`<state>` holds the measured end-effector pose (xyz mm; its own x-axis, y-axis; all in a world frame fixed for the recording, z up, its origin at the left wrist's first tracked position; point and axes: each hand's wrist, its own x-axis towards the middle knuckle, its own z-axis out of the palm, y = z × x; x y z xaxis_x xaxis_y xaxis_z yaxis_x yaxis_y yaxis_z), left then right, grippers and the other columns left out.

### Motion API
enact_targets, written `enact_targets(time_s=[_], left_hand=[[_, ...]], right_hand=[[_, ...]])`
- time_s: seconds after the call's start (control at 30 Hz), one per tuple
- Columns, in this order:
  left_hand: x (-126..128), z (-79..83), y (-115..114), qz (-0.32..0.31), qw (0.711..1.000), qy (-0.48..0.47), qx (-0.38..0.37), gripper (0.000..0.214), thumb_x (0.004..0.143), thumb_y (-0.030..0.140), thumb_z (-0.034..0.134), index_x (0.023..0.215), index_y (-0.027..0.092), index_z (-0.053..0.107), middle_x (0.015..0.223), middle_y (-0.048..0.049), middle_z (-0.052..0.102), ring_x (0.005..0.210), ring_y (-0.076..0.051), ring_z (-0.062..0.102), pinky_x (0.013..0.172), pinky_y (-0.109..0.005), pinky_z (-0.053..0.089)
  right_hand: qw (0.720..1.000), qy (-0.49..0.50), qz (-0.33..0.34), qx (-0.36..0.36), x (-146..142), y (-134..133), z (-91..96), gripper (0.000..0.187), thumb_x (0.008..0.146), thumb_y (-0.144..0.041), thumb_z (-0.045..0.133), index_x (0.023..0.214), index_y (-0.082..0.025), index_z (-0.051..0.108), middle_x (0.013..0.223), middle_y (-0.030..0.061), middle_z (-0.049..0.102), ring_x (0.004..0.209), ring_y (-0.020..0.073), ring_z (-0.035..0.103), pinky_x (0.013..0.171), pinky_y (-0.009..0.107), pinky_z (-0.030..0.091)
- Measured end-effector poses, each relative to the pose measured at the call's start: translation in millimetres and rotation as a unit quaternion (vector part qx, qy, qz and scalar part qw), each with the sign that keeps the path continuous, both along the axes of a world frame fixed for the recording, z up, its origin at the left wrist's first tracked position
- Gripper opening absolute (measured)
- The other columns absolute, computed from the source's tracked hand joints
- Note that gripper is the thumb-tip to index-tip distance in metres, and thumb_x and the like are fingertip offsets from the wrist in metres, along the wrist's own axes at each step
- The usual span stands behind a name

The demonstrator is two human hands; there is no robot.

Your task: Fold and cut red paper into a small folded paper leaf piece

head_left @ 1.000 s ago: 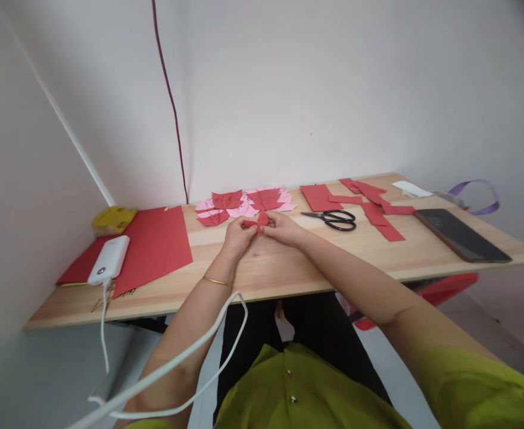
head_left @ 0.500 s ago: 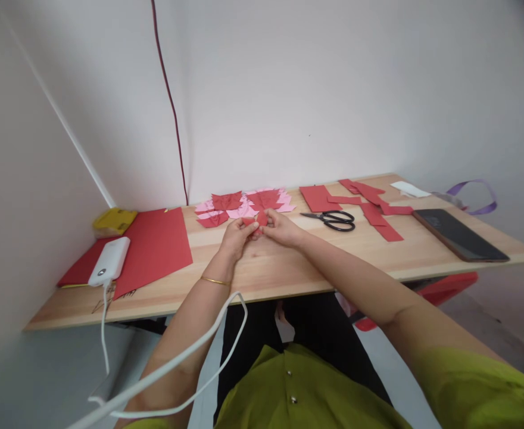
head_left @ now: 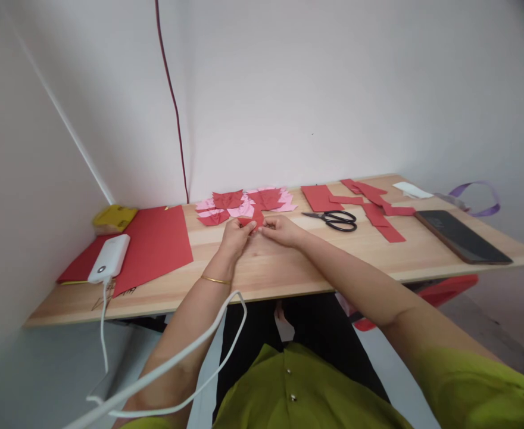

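Observation:
My left hand (head_left: pixel 235 236) and my right hand (head_left: pixel 282 230) meet over the middle of the wooden table (head_left: pixel 289 268). Both pinch one small folded red paper piece (head_left: pixel 255 220) between their fingertips, just above the tabletop. Right behind it lies a spread of folded red and pink paper pieces (head_left: pixel 246 202). A gold bangle sits on my left wrist.
A large red paper sheet (head_left: pixel 155 244) lies at the left with a white power bank (head_left: pixel 109 258) on it and a yellow object (head_left: pixel 114 218) behind. Black scissors (head_left: pixel 336 219), red paper strips (head_left: pixel 373 205), a dark phone (head_left: pixel 462 236) and a purple ribbon (head_left: pixel 476 196) lie to the right.
My fingers have shifted slightly on the red paper piece, which now shows a little more to the left, under my left fingertips. Nothing else has moved.

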<state>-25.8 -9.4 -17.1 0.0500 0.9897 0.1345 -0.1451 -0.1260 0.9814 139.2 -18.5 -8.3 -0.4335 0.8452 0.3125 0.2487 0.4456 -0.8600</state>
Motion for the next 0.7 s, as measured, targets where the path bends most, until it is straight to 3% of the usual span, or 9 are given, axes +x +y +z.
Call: enact_targets(time_s=[0.13,0.27,0.37,0.53,0.7], left_hand=[[0.0,2.3,-3.1,-0.039,0.999,-0.007,0.015,0.019,0.063,0.025,0.073,0.059,0.012,0.061,0.055,0.0002,0.058,0.052,-0.008,0.049,0.054,-0.022,0.038],[1.9,2.9,-4.9,-0.067,0.997,-0.044,0.021,0.021,0.065,0.027,0.073,0.059,0.013,0.059,0.053,0.0008,0.056,0.051,-0.008,0.049,0.055,-0.022,0.039],[2.5,1.0,-2.9,-0.065,0.996,-0.060,0.017,0.019,0.064,0.027,0.073,0.061,0.012,0.060,0.053,0.0007,0.056,0.050,-0.008,0.048,0.054,-0.022,0.039],[-2.1,-0.3,0.9,-0.016,1.000,-0.024,0.006,0.022,0.063,0.028,0.074,0.059,0.013,0.059,0.054,0.0008,0.057,0.050,-0.008,0.048,0.053,-0.022,0.039],[-2.4,1.6,-0.9,-0.024,0.999,0.017,0.023,0.019,0.064,0.027,0.072,0.059,0.013,0.060,0.053,0.0004,0.057,0.051,-0.008,0.049,0.054,-0.021,0.038]], right_hand=[[0.998,0.028,0.047,0.008,-1.9,-1.7,1.8,0.018,0.081,-0.031,0.053,0.085,-0.015,0.062,0.084,0.0028,0.066,0.078,0.0163,0.059,0.076,0.029,0.045],[0.997,0.038,0.064,0.035,-3.3,-4.2,7.0,0.016,0.082,-0.029,0.052,0.083,-0.016,0.061,0.085,0.0038,0.065,0.083,0.0174,0.060,0.082,0.031,0.045],[0.997,0.037,0.068,0.018,-2.1,-4.5,7.9,0.019,0.084,-0.032,0.051,0.081,-0.016,0.060,0.082,0.0029,0.064,0.080,0.0160,0.058,0.079,0.030,0.044],[0.999,0.003,0.030,-0.036,-0.6,-2.4,3.4,0.025,0.083,-0.038,0.053,0.074,-0.016,0.056,0.064,-0.0032,0.051,0.058,0.0107,0.045,0.059,0.024,0.038],[0.999,0.021,0.020,-0.019,-2.4,-2.3,1.7,0.021,0.081,-0.036,0.056,0.079,-0.016,0.061,0.074,0.0003,0.061,0.068,0.0139,0.054,0.068,0.027,0.043]])
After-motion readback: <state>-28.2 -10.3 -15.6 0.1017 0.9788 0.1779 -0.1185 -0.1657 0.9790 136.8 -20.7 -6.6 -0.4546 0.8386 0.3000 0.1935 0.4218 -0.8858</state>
